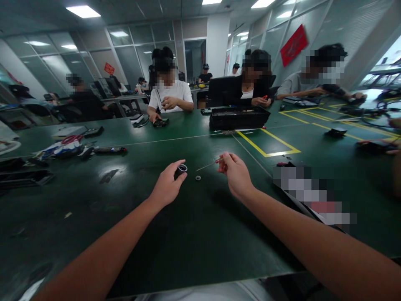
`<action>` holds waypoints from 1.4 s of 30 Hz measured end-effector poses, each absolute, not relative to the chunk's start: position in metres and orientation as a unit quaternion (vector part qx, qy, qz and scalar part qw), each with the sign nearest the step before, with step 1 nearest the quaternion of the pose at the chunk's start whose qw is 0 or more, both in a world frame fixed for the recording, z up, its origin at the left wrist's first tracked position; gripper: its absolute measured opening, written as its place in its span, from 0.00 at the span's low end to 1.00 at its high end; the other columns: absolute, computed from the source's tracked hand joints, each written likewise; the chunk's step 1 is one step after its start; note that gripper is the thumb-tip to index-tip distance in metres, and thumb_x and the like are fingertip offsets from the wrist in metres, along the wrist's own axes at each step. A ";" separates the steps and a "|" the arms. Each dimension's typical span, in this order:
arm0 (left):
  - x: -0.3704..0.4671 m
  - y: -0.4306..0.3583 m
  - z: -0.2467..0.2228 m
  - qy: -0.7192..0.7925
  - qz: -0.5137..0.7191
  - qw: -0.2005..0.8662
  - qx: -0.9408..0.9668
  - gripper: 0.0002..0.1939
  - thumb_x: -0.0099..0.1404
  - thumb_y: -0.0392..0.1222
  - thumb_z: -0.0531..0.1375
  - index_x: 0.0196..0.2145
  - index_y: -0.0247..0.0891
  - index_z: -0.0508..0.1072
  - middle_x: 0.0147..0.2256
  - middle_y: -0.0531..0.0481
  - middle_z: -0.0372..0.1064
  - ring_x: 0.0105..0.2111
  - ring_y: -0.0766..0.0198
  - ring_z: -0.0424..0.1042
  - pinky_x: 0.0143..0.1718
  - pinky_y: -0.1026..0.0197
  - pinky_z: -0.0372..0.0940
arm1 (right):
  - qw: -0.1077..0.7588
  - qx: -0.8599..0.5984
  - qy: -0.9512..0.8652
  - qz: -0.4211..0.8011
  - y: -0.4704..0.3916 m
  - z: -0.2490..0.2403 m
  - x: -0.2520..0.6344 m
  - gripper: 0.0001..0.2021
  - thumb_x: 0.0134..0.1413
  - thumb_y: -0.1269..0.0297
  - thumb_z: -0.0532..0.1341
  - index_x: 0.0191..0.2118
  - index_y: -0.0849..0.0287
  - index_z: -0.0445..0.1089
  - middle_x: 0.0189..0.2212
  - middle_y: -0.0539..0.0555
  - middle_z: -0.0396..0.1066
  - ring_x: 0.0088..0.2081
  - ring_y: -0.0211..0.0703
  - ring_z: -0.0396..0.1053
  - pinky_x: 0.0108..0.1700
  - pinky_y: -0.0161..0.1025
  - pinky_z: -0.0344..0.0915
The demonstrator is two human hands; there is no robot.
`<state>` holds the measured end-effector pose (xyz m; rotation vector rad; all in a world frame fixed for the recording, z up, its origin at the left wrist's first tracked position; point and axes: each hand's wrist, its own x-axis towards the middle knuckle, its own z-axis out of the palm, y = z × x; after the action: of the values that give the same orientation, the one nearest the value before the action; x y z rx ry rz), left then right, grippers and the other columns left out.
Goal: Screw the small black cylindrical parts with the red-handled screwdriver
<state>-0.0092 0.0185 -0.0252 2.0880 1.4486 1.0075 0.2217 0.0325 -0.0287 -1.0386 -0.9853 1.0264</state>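
Observation:
My left hand [167, 182] is closed around a short black cylinder [177, 172] with a pale ring at its open end, which faces up. Between the fingertips of my right hand [234, 171] is a thin, pointed metal tool [206, 166]. Its tip slants down to the left, a short way from the cylinder. On the green table [188, 234], just below that tip and between both hands, lies a small round metallic part [198, 178]. The tool's far end is hidden by my fingers, so its exact kind is unclear.
A black open box [239, 119] stands ahead. Left are a dark cylindrical tool [111, 150] and a pile of cables and gloves [67, 146]. A long dark tray [300, 188] with blurred contents lies right. Several people sit around; one in white [171, 96] works opposite.

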 end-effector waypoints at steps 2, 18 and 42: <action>-0.009 0.020 -0.021 0.540 0.364 0.260 0.713 0.24 0.69 0.42 0.54 0.62 0.40 0.64 0.55 0.43 0.69 0.52 0.55 0.70 0.55 0.50 0.63 | 0.648 -0.449 -0.425 0.444 0.032 -0.026 0.221 0.13 0.56 0.49 0.62 0.34 0.54 0.70 0.26 0.49 0.68 0.28 0.40 0.65 0.32 0.39 0.67; 0.029 0.048 -0.015 0.512 0.023 0.111 0.851 0.22 0.68 0.51 0.57 0.57 0.42 0.71 0.52 0.43 0.72 0.49 0.49 0.71 0.45 0.52 0.66 | 0.658 -0.434 -0.418 0.453 0.031 -0.026 0.222 0.14 0.55 0.49 0.63 0.34 0.54 0.71 0.26 0.48 0.67 0.28 0.39 0.65 0.32 0.39 0.65; -0.178 0.026 0.029 0.579 0.570 0.489 0.318 0.06 0.65 0.40 0.58 0.32 0.36 0.66 0.26 0.55 0.61 0.23 0.69 0.57 0.24 0.66 0.58 | 0.637 -0.428 -0.434 0.471 0.033 -0.028 0.223 0.13 0.56 0.49 0.63 0.33 0.54 0.72 0.26 0.48 0.68 0.28 0.40 0.64 0.33 0.40 0.64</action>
<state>-0.1783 0.0255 0.0287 0.7735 1.4060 1.3856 0.2228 0.0331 -0.0281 -0.9772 -0.9909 1.0760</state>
